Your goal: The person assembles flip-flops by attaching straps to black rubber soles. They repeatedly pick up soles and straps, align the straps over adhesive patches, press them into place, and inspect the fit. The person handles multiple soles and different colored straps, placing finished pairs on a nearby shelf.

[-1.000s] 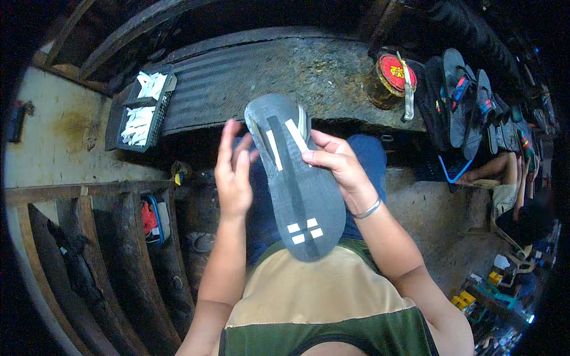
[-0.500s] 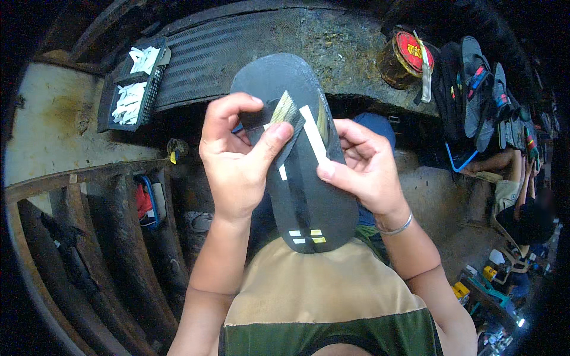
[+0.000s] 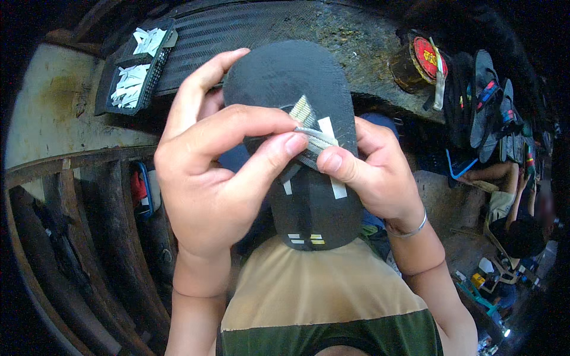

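Note:
A black sandal (image 3: 285, 71) stands tilted in front of my apron, its wide end up. A grey and pale ribbed strap (image 3: 317, 137) is folded across its middle. My left hand (image 3: 208, 160) pinches this strap between thumb and forefinger. My right hand (image 3: 383, 172) grips the sole's right edge, its thumb pressing the strap from the front and its fingers hidden behind. A white strip (image 3: 339, 188) shows below that thumb and another white piece above it. Small white and yellow marks (image 3: 309, 238) lie near the narrow end.
Beyond is a dark, worn bench (image 3: 249, 29). A black basket (image 3: 155, 78) of white strips stands on its left, and a red-topped tin (image 3: 407, 68) with a flat stick on its right. Sandals (image 3: 484, 107) hang at right, near another person (image 3: 522, 228). Dark slats (image 3: 113, 207) run at left.
My left hand has moved over the sole and now pinches the strap, which is bent right across the white strip. My right thumb now presses the strap.

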A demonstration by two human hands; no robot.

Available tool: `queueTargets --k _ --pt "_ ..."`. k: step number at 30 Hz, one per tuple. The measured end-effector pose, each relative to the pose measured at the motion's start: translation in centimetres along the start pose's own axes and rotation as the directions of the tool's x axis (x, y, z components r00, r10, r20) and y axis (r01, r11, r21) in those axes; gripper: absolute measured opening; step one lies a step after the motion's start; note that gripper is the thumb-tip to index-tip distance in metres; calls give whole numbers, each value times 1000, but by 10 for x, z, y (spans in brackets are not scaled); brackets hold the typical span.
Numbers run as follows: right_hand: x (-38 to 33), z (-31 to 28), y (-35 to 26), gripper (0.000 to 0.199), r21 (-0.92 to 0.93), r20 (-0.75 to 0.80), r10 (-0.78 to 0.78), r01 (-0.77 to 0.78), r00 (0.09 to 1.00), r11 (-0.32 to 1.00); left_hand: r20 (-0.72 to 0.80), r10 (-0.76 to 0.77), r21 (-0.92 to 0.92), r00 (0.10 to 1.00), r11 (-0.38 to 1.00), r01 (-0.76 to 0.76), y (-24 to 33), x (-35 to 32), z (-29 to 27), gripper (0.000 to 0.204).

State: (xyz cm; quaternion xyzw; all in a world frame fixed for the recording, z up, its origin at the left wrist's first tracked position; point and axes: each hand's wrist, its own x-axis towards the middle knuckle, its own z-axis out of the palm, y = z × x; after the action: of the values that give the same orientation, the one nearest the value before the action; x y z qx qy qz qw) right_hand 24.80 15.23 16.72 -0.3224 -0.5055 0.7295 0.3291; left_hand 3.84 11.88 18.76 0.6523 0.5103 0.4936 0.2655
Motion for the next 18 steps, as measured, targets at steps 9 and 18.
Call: queueTargets --k 9,18 --pt "-9 17 2 28 -71 -105 -71 63 992 995 -79 -201 -421 976 894 151 -4 1 23 41" --pt "-11 14 5 27 -154 -165 -83 57 983 986 -22 268 633 963 750 -194 24 2 3 23"
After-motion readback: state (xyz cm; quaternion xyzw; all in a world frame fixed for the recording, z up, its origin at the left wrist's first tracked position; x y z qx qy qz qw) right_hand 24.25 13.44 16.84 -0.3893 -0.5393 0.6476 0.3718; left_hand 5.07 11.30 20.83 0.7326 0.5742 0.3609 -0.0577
